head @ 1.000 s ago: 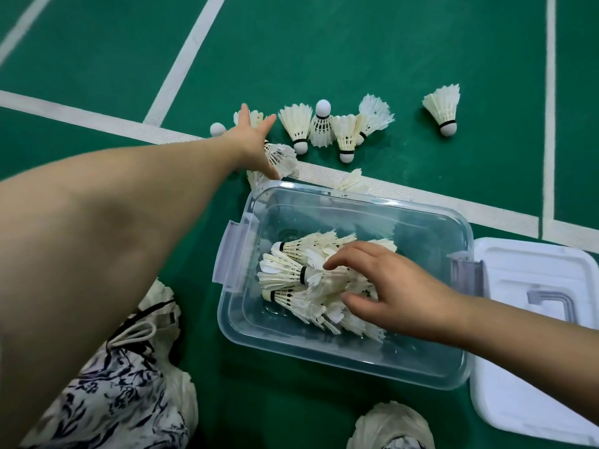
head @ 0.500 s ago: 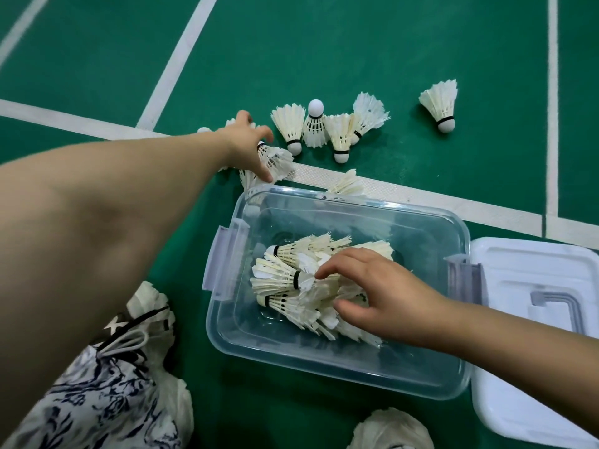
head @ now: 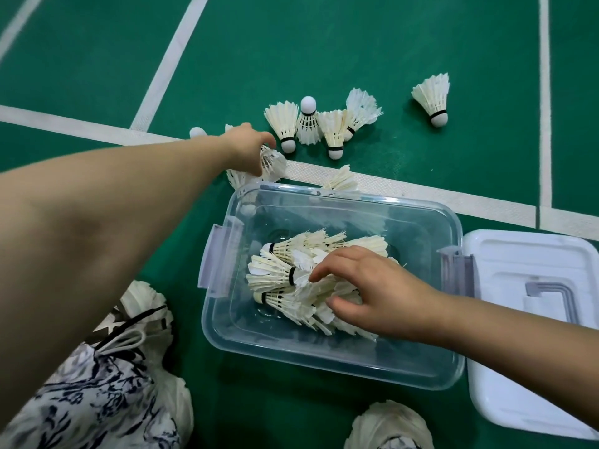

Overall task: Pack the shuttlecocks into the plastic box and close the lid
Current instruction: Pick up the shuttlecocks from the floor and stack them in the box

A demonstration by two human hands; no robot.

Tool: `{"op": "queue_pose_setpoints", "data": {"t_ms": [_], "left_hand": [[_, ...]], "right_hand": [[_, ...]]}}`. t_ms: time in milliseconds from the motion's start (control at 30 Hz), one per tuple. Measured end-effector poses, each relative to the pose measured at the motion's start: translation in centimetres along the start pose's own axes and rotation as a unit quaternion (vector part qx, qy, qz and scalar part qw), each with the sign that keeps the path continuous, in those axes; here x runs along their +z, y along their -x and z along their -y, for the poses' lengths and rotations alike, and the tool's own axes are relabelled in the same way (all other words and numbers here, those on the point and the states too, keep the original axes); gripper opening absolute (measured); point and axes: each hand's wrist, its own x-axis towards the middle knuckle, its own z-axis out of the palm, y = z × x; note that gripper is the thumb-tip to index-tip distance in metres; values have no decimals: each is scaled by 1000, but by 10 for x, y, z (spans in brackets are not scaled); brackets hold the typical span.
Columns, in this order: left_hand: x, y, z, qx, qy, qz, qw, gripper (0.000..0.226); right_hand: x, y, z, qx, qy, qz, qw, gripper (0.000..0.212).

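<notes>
A clear plastic box (head: 324,361) stands open on the green court floor, with several white feather shuttlecocks (head: 278,273) piled inside. My right hand (head: 369,293) rests on that pile, fingers spread. My left hand (head: 244,150) reaches past the box's far left corner and its fingers curl around a shuttlecock (head: 275,163) lying on the white line. A cluster of loose shuttlecocks (head: 334,131) lies just beyond it, and a single one (head: 432,95) lies further right. Another shuttlecock (head: 342,181) lies against the box's far rim. The white lid (head: 531,351) lies upside down to the box's right.
White court lines (head: 421,192) cross the green floor behind the box. My white shoes (head: 389,426) and patterned trouser leg (head: 97,400) sit at the near edge, left of and below the box.
My left hand went from open above the shuttlecocks to curled down onto one on the line. My right hand stayed on the pile in the box.
</notes>
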Motion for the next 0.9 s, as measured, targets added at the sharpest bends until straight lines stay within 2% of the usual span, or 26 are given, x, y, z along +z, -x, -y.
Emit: {"op": "queue_pose_setpoints", "data": {"t_ms": [300, 533, 733, 900], "left_hand": [[0, 16, 9, 34, 34, -67, 997, 40], [4, 23, 9, 0, 103, -152, 983, 25], [-7, 33, 9, -19, 154, -211, 965, 21], [-52, 62, 11, 20, 168, -254, 952, 21]], "right_hand": [[-1, -1, 4, -1, -3, 8, 1000, 30], [-2, -1, 8, -3, 3, 7, 1000, 31], [-5, -6, 15, -6, -1, 6, 1000, 31], [-19, -20, 30, -12, -23, -38, 999, 26]]}}
